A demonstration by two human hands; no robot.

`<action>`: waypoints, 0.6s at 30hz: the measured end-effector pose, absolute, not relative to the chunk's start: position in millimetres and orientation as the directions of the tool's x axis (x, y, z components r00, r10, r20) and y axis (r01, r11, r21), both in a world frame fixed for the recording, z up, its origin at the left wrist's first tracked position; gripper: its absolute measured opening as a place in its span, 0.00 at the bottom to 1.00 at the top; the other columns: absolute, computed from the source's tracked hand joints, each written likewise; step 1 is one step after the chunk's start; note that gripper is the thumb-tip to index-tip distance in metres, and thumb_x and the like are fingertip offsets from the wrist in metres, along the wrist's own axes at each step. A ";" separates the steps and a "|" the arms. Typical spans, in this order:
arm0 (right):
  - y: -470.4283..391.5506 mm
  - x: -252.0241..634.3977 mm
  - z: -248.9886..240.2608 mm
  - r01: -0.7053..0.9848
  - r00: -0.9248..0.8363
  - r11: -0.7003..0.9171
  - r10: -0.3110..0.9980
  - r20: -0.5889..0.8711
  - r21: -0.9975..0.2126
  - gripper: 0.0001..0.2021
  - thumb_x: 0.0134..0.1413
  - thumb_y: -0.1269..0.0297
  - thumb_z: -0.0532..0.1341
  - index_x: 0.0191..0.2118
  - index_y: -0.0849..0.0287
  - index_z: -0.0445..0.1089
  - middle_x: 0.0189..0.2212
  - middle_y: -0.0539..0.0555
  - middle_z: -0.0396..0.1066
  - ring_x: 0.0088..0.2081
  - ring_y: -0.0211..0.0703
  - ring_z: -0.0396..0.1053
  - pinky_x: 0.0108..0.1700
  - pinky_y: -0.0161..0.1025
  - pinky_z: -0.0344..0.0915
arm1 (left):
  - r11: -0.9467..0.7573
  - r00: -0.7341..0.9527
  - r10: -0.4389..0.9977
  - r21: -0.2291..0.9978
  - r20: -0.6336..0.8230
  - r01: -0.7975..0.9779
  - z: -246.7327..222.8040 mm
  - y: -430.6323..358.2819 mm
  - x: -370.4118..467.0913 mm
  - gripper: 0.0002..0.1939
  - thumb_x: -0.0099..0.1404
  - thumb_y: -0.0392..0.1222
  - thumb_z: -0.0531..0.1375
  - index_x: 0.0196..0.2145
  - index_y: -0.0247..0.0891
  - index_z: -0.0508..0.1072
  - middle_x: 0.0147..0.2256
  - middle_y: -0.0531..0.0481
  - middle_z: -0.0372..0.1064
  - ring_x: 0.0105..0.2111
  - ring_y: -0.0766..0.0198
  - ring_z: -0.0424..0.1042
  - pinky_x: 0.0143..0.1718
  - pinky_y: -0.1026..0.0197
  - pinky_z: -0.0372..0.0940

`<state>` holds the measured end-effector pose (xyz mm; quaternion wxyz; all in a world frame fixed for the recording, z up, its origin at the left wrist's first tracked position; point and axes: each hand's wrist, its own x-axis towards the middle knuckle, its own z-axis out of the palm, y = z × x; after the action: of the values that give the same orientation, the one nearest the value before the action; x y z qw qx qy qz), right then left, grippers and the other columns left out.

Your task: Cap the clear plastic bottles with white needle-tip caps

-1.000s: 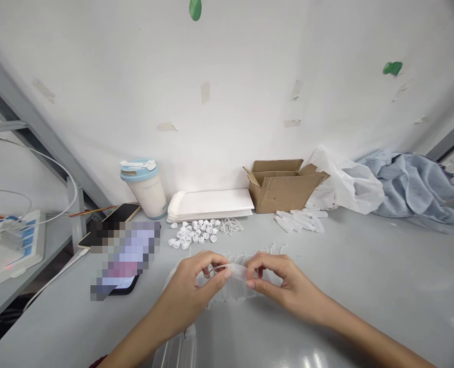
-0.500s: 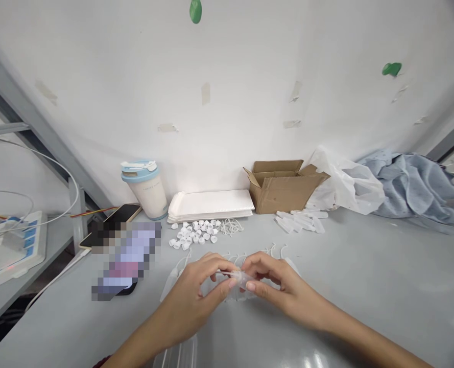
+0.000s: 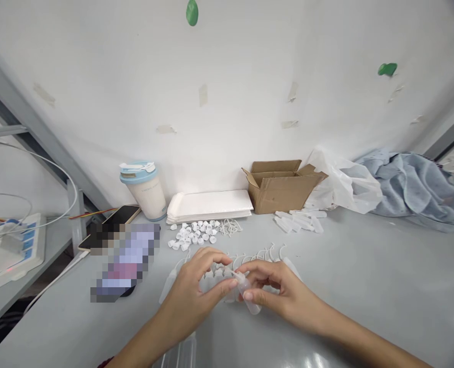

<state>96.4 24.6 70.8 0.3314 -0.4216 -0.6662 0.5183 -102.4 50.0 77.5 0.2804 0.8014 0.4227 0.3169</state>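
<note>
My right hand (image 3: 267,286) grips a small translucent squeeze bottle (image 3: 252,301) between thumb and fingers. The bottle tilts, its base toward me and its thin nozzle pointing up and left. Around that nozzle my left hand (image 3: 207,281) is curved, thumb and forefinger apart, with the thumb tip at the bottle's neck. Behind my hands lies a row of similar bottles with curved thin tubes (image 3: 263,254), partly hidden by my fingers. One such bottle (image 3: 168,286) shows left of my left hand. A clear plastic container (image 3: 181,352) is partly covered by my left forearm.
Small white caps (image 3: 196,232) and pale loops (image 3: 230,227) lie before a stack of white envelopes (image 3: 211,202). An open cardboard box (image 3: 284,191), loose translucent bottles (image 3: 299,221) and a plastic bag (image 3: 345,179) stand right. A tumbler (image 3: 146,194) and phones (image 3: 125,217) are left.
The bottle has turned, so its body now shows below my right fingers. My left thumb and forefinger have spread apart around the nozzle. The view has shifted slightly.
</note>
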 end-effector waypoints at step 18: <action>19.4 91.5 53.3 0.284 -0.225 0.176 0.968 0.113 -0.943 0.11 0.51 0.58 0.63 0.35 0.59 0.65 0.25 0.48 0.67 0.26 0.36 0.66 0.28 0.34 0.63 | -0.889 0.709 0.431 0.126 0.559 0.441 73.9 34.8 -99.9 0.12 0.62 0.29 0.55 0.45 0.33 0.65 0.37 0.43 0.68 0.38 0.54 0.66 0.38 0.51 0.65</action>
<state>91.5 19.4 53.3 0.3992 -0.4779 -0.6547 0.4286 -99.9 34.8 73.9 -0.0082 0.9242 0.2359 0.3001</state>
